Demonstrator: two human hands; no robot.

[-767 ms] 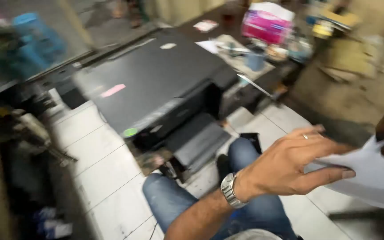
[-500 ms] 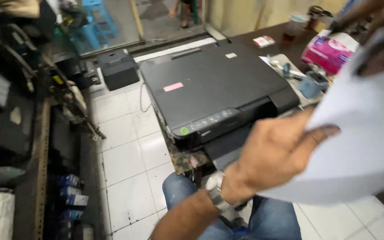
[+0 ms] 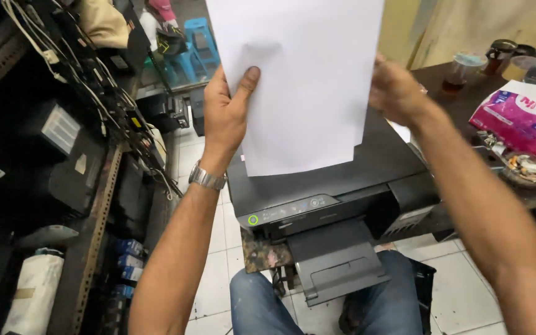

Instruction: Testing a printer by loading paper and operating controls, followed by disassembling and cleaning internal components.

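In the head view, the left hand [image 3: 227, 108] grips the left edge of a stack of white paper [image 3: 299, 80], thumb pressed flat on the front face and the fingers behind, out of sight. The right hand [image 3: 395, 90] holds the right edge from behind; its fingers are hidden by the sheets, so how they close cannot be told beyond that they clasp the paper. The paper stands upright between the two hands, raised above the rear of a black printer [image 3: 336, 186], its lower edge hanging just over the printer's lid. A metal watch [image 3: 207, 178] sits on the left wrist. The printer has a lit green button [image 3: 253, 219] on its front panel and an output tray [image 3: 339, 263] pulled out over the person's jeans-clad knees [image 3: 262, 304]. To the right, a dark counter [image 3: 460, 102] carries a pink packet [image 3: 519, 118], a cup [image 3: 460, 68] and a small dish [image 3: 525, 169]. To the left, shelves [image 3: 94, 217] hold dark machines and tangled cables [image 3: 100, 93]. The floor [image 3: 209, 273] is white tile.
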